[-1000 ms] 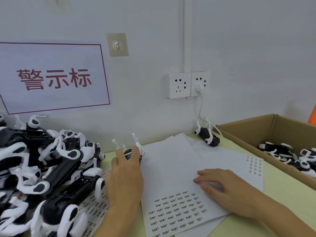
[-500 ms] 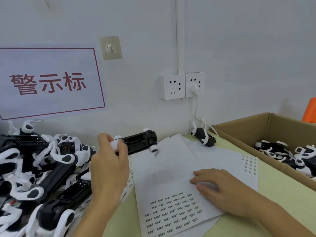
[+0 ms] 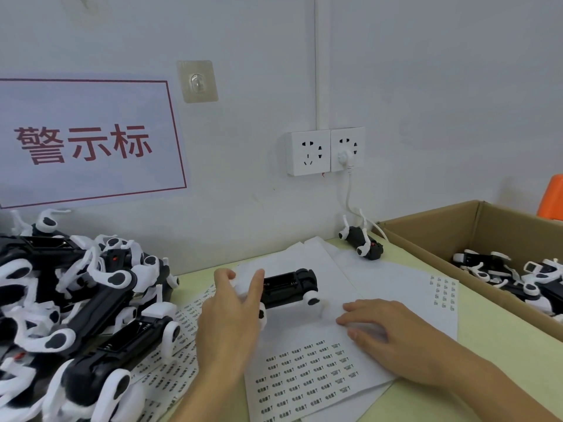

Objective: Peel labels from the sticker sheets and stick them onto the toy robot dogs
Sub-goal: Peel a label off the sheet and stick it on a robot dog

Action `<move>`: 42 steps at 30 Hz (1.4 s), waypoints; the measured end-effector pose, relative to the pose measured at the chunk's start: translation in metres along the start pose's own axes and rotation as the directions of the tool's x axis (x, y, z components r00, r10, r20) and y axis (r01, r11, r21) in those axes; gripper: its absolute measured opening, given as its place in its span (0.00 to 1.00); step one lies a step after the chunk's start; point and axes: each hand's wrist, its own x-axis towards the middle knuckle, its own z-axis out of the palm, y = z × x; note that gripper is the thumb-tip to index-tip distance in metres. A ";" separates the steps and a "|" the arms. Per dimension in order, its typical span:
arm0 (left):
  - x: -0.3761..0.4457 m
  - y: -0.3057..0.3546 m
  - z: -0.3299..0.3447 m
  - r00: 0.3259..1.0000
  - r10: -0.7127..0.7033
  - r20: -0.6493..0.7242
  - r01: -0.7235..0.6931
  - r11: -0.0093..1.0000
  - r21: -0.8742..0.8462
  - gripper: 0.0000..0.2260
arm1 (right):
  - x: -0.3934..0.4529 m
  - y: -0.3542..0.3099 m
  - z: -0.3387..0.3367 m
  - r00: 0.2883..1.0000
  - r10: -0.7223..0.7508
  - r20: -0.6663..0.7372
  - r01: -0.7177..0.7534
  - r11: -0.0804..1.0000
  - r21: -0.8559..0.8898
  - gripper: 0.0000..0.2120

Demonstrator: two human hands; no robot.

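Since half a second ago, the left hand [image 3: 231, 318] has brought the toy robot dog [image 3: 289, 289] down from the air, and the dog is now low over the top sticker sheet [image 3: 307, 360], near the middle of the tabletop [image 3: 499, 339]. Its fingers [image 3: 255, 284] are curled around the white end of the dog at the 9 o'clock side, grasping it. The right hand [image 3: 393, 333] lies flat on the sheet at about 4 o'clock from the dog, its fingers straight and released, pressing the paper.

The dog's long axis runs almost from 9 o'clock to 3 o'clock, with the free end pointing to 3 o'clock. The black belly with its long recess is turned up toward me, and the white legs hang to the near side. I cannot tell if the legs already touch the paper.

I judge the dog to be light, hard plastic, stiff in the body, but the thin white legs look easy to bend or break. It is better to hold it by the black body or the thick end, as the hand does now. The labels will be thin and floppy, so a nail under one corner should lift them.

Many more dogs lie in a pile [image 3: 79, 300] at 9 o'clock, and some lie in the cardboard box [image 3: 432, 236] at 3 o'clock.
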 end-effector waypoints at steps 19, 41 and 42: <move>-0.051 0.003 0.036 0.571 0.503 0.648 -0.598 0.796 -0.091 0.29 | 0.002 -0.016 -0.011 0.949 0.175 -0.261 -0.189 0.982 -0.029 0.07; -0.043 0.010 0.028 0.779 0.492 0.389 -0.276 0.826 -0.492 0.15 | -0.011 -0.066 -0.017 0.851 0.257 0.458 -0.523 0.498 0.692 0.19; -0.043 0.010 0.027 0.771 0.495 0.400 -0.278 0.828 -0.487 0.15 | -0.011 -0.065 -0.017 0.857 0.261 0.443 -0.514 0.467 0.720 0.14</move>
